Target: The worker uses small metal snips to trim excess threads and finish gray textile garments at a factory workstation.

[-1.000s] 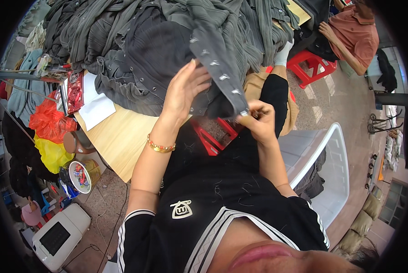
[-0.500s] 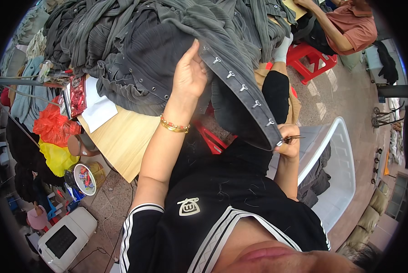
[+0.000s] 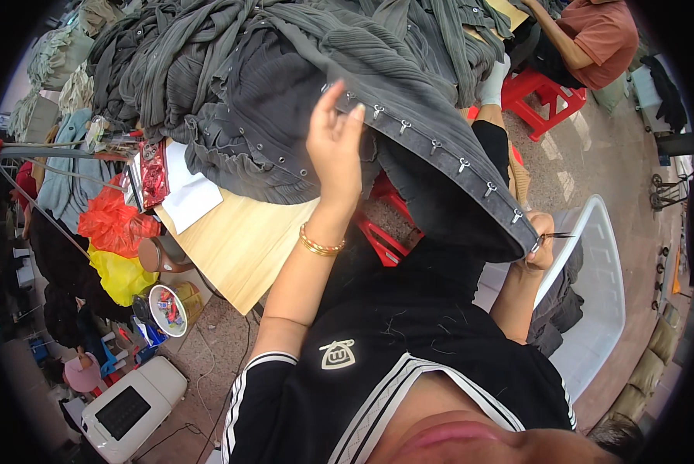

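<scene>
Since the earlier frame, the dark grey garment (image 3: 432, 178) has been drawn further out from the heap of grey clothes (image 3: 208, 69) on the table (image 3: 239, 247), and its edge with the row of metal hooks (image 3: 461, 165) is now stretched taut across the front of the person. That edge is the long axis: it runs on a slant from over the near edge of the table, upper left, down to the lower right beside the white plastic basket (image 3: 594, 309). The upper part of the garment is supported by the left hand (image 3: 335, 147), which is raised with fingers straight and slightly apart, the palm laid against the cloth, nothing pinched. The low end of the hooked edge is held at the right hand (image 3: 539, 249), whose fingers are closed on a small pair of thread snips (image 3: 557, 235) just beside the last hook. The right hand is judged the nearer to the working end; the hooks lie up and to the left of it. A gold bangle (image 3: 321, 246) is seen on the left wrist. Another person in a rust shirt (image 3: 602, 31) sits well apart, beyond a red stool (image 3: 544, 97).
</scene>
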`<control>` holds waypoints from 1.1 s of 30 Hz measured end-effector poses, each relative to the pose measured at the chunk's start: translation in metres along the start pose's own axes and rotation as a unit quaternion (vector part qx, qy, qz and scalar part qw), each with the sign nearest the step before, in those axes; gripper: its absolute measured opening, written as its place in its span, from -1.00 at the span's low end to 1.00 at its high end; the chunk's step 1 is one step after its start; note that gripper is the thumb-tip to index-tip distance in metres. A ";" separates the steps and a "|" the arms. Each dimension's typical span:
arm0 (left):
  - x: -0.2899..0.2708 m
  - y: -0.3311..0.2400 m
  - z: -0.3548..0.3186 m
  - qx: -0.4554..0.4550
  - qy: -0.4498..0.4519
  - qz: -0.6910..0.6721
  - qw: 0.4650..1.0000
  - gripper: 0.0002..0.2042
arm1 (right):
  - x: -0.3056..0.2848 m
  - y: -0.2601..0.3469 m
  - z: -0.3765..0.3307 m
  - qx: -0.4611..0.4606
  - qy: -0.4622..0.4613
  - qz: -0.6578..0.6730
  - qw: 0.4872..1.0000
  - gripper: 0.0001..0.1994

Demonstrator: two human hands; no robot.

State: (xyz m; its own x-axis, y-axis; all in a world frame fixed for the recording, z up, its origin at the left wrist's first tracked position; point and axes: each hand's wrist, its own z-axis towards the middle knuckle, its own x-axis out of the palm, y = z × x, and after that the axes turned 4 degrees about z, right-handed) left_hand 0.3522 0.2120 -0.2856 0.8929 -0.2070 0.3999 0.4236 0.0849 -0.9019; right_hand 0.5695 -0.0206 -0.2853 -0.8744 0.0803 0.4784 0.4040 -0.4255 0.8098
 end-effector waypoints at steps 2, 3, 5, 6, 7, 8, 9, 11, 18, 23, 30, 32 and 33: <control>0.003 -0.005 0.015 -0.084 0.000 -0.157 0.984 -0.55 | 0.017 0.002 0.006 0.017 0.016 -0.023 0.999 -0.68; 0.002 -0.006 0.020 -0.128 0.002 -0.236 0.963 -0.55 | 0.019 0.002 0.005 0.028 0.032 -0.035 0.998 -0.68; 0.004 -0.002 0.033 -0.124 -0.027 -0.284 0.950 -0.53 | 0.014 0.001 0.003 0.034 0.061 -0.019 0.997 -0.76; 0.005 -0.001 0.038 -0.104 -0.042 -0.287 0.951 -0.52 | 0.011 0.000 0.004 0.027 0.076 -0.014 0.997 -0.76; 0.003 0.001 0.043 -0.085 -0.045 -0.281 0.955 -0.50 | 0.010 -0.001 0.003 0.023 0.089 -0.007 0.996 -0.75; -0.001 0.002 0.045 -0.082 -0.040 -0.268 0.959 -0.48 | 0.012 -0.001 0.004 0.003 0.061 -0.006 0.998 -0.76; -0.006 0.000 0.045 -0.078 -0.036 -0.255 0.963 -0.47 | 0.008 0.000 0.001 0.007 0.035 -0.012 0.999 -0.76; -0.013 -0.008 0.042 -0.036 -0.032 -0.196 0.979 -0.43 | 0.001 0.002 -0.004 -0.001 -0.025 -0.016 1.000 -0.77; -0.043 -0.081 0.013 0.205 -0.066 0.124 0.969 -0.37 | -0.013 -0.001 0.008 0.012 -0.173 -0.208 0.963 -0.86; -0.068 -0.113 -0.009 0.308 -0.071 0.201 0.927 -0.26 | -0.013 -0.008 0.034 -0.018 -0.145 -0.281 0.949 -0.86; -0.112 -0.068 -0.019 0.081 -0.078 0.196 0.974 -0.33 | -0.004 -0.050 0.074 0.012 0.047 -0.637 0.769 -0.81; -0.121 -0.054 -0.021 0.016 -0.068 0.126 0.990 -0.34 | -0.010 -0.073 0.070 0.090 0.066 -0.637 0.763 -0.80; -0.123 -0.050 -0.021 0.011 -0.074 0.119 0.990 -0.34 | -0.016 -0.079 0.061 0.122 0.065 -0.636 0.759 -0.78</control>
State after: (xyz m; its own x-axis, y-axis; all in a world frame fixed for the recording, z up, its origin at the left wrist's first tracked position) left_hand 0.2180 0.2127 -0.2934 0.9797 -0.0333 0.1977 0.2005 0.1349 -0.9704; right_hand 0.5682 0.0670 -0.3365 -0.6112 0.1907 -0.7681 -0.7657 0.1031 0.6349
